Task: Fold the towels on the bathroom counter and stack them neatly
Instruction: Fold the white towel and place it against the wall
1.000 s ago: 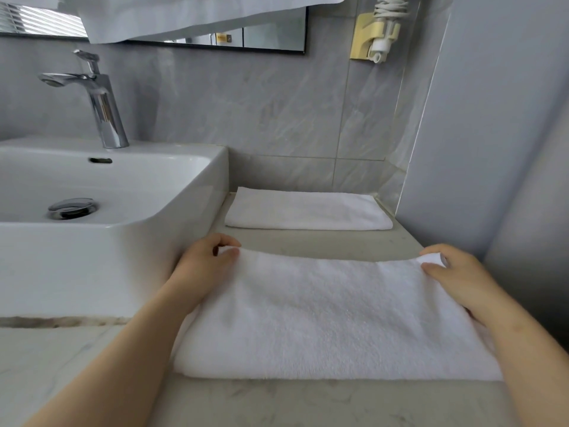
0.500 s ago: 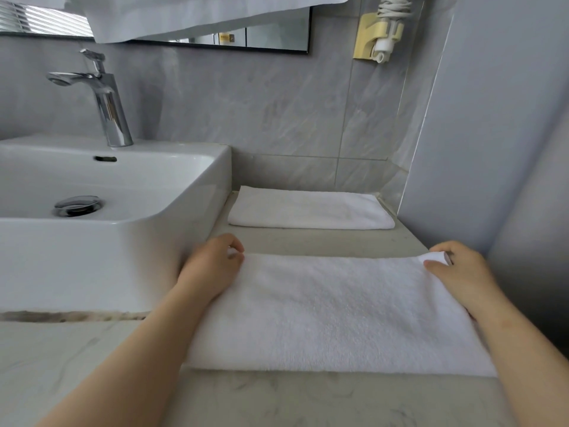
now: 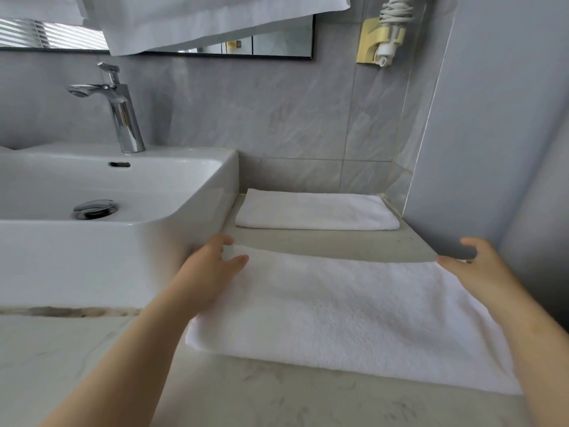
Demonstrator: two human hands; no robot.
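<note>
Towel (image 3: 354, 309) far corners under two loosely spread hands.

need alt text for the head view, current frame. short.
Two bare hands, left hand and right hand, fingers loosely spread, at the far corners of a folded white towel on a pale stone counter. A second folded towel lies behind it against the wall, beside a white sink.

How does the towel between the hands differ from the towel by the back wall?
The near towel looks wider and deeper in the picture than the far towel, though it is also closer to the camera. The near towel has the left hand and right hand at its far corners; the far towel lies untouched. Both are white, folded and flat on the counter.
</note>
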